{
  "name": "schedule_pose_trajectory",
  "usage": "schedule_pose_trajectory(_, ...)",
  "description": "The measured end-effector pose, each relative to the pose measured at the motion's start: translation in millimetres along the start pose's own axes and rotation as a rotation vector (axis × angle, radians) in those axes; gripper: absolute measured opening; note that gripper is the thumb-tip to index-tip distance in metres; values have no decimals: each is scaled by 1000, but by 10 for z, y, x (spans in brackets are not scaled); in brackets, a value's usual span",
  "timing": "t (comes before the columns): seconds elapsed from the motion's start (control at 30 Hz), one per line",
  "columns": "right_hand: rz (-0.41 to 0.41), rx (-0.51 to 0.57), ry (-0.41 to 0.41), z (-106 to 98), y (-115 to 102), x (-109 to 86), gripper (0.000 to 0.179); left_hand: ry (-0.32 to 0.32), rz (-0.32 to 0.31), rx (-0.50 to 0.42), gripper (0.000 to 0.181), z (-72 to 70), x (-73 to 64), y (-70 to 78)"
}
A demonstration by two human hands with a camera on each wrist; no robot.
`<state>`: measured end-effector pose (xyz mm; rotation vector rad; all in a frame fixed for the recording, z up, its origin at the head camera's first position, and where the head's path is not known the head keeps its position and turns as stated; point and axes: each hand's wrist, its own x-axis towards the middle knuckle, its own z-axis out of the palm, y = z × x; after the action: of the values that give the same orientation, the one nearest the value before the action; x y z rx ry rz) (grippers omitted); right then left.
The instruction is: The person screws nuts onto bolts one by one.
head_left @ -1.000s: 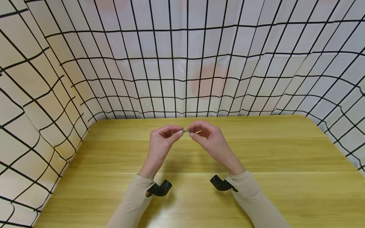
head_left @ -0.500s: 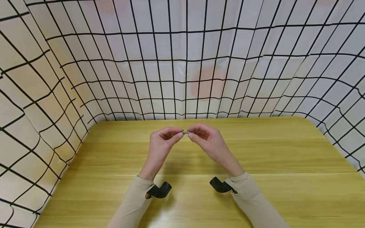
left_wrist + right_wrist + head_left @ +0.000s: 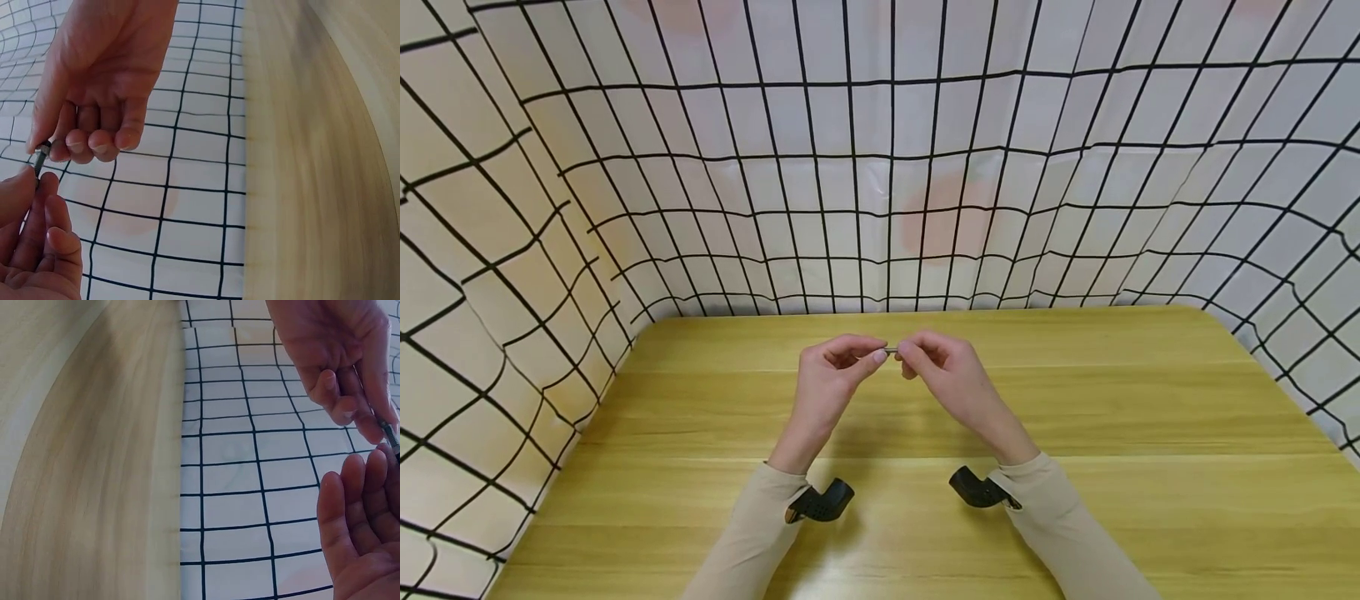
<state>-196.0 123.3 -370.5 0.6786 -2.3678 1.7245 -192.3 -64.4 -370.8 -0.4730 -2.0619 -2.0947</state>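
A small silver bolt (image 3: pixel 39 164) spans the gap between both hands' fingertips, lying roughly level above the wooden table. My left hand (image 3: pixel 829 379) pinches one end between thumb and index finger. At the other end sits what looks like a nut (image 3: pixel 42 149), where the thumb and index finger of my right hand (image 3: pixel 951 375) pinch it. Threads on the bolt (image 3: pixel 392 435) show in the right wrist view. Its two ends are partly hidden by the fingers. The remaining fingers of both hands are curled loosely.
A light wooden table (image 3: pixel 700 417) lies beneath the hands. Behind it and along both sides hangs a white sheet (image 3: pixel 872 183) with a black grid. Black camera mounts stick out from both sleeves, the left mount (image 3: pixel 822 500) and the right mount (image 3: pixel 976 487).
The right thumb has rolled forward over the index finger at the nut end, and the right fingers have turned. The left hand keeps its pinch and has barely moved.
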Motion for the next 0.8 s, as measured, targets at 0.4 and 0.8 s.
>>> schedule_pose_trajectory(0.4, -2, 52, -31, -15, 7, 28, 26, 40, 4, -13, 15, -14, 22, 3)
schedule_pose_trajectory(0.8, -132, -3, 10, 17, -103, -9, 16, 28, 5, -37, 15, -25, 19, 9)
